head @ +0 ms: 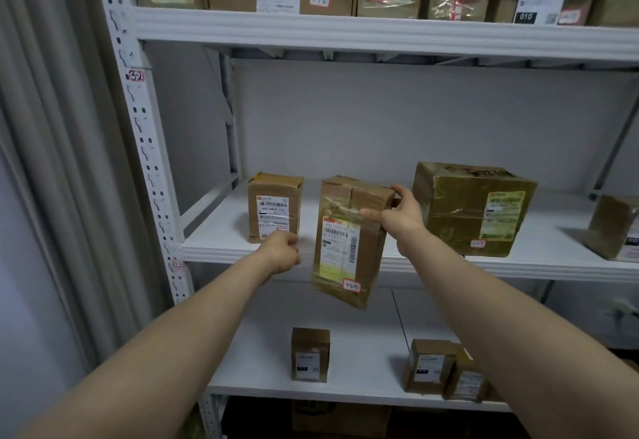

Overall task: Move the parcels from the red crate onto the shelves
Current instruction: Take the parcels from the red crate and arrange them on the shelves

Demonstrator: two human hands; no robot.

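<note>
Grips the parcel (349, 241) by its top end with the right hand (397, 214), fingers curled over the back edge, thumb laid across the taped front. Hangs it tilted, top leaning toward 1 o'clock, in front of the lip of the middle shelf (221, 231), with the foot below shelf level and the top above it. Holds the left hand (281, 252) at 9 o'clock of the parcel, loosely curled, gripping nothing that shows, just at the foot of the small box (275, 207). No red crate in view. Step in hand, by the look of it: setting this parcel into the gap between the small box at 9 o'clock and the big box (466, 207) at 3 o'clock. To do it well: lift first to bring the foot clear of the lip, then push toward 12 o'clock; otherwise, risk of snagging the edge. Steady the low end with the left hand against swinging from a one-ended grip. Square it upright before letting go, with the red-edged tag (351, 286) facing out as on the neighbours. Mind the right knuckles near the big box at 3 o'clock. Avoid nudging the small box on the way in.
</note>
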